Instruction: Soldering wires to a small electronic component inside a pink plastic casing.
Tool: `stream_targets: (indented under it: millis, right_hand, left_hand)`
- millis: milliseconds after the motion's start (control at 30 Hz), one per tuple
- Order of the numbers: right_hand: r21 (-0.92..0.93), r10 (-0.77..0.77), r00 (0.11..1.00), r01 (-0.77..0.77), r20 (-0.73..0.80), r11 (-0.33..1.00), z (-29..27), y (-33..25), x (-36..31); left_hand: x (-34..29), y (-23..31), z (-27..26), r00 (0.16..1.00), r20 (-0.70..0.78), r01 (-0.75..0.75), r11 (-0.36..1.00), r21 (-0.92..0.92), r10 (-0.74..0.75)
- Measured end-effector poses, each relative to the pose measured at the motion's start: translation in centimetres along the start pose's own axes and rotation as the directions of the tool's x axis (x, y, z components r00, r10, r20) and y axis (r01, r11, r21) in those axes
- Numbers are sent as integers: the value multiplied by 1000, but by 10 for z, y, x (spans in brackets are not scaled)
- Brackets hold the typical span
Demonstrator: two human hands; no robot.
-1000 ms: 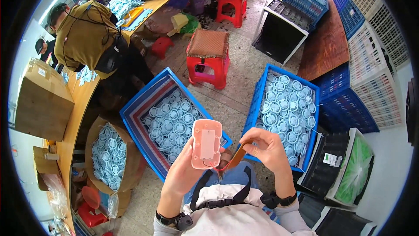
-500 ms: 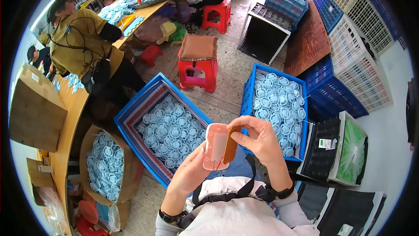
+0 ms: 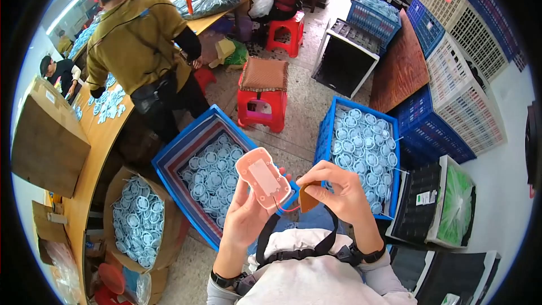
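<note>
In my left hand (image 3: 244,223) lies a pink plastic casing half (image 3: 263,178), tilted, its inner side facing up with a paler rectangle in the middle. My right hand (image 3: 340,192) pinches a thin brown board (image 3: 308,200) between thumb and fingers, to the right of the casing and apart from it. A thin red wire (image 3: 289,209) runs from the casing's lower edge to the board. What lies under the casing is hidden by it. Both hands are above the gap between two blue crates.
A lined blue crate (image 3: 169,156) and another blue crate (image 3: 323,130) hold light-blue ring-shaped parts, as does a cardboard box (image 3: 113,192). A red stool (image 3: 275,114) stands ahead. One person (image 3: 141,45) stands left by the table; others sit farther off. Stacked crates (image 3: 451,73) line the right.
The board has swung away from the casing to the right, baring the wire. The casing has tilted leftward in my left hand. The standing person has moved closer and turned.
</note>
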State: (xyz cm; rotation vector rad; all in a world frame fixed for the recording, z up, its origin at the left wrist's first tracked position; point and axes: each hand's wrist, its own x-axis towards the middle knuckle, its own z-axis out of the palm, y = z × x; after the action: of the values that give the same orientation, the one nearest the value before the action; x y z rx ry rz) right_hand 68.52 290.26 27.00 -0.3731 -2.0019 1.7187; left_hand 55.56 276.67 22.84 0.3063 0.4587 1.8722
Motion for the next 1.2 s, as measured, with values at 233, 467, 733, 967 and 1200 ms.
stream_targets:
  millis: [233, 467, 733, 967, 1200]
  right_hand:
    - [-3, 17, 986, -18, -167, 1000, -36, 12, 52]
    - [-138, -37, 995, 23, -96, 990, -93, 36, 150]
    - [172, 431, 861, -483, 270, 858, -200, 232, 245]
    - [136, 664, 647, -747, 375, 651, -272, 342, 274]
    - [454, 558, 508, -856, 656, 246, -288, 290, 323]
  left_hand:
    - [31, 7, -11, 997, -73, -24, 981, 195, 39]
    - [108, 1, -25, 956, -290, 8, 985, 171, 43]
    - [246, -79, -92, 688, -725, 228, 937, 266, 39]
    - [411, -81, -31, 684, -369, 214, 310, 926, 629]
    - [492, -102, -51, 674, -148, 353, -139, 925, 724]
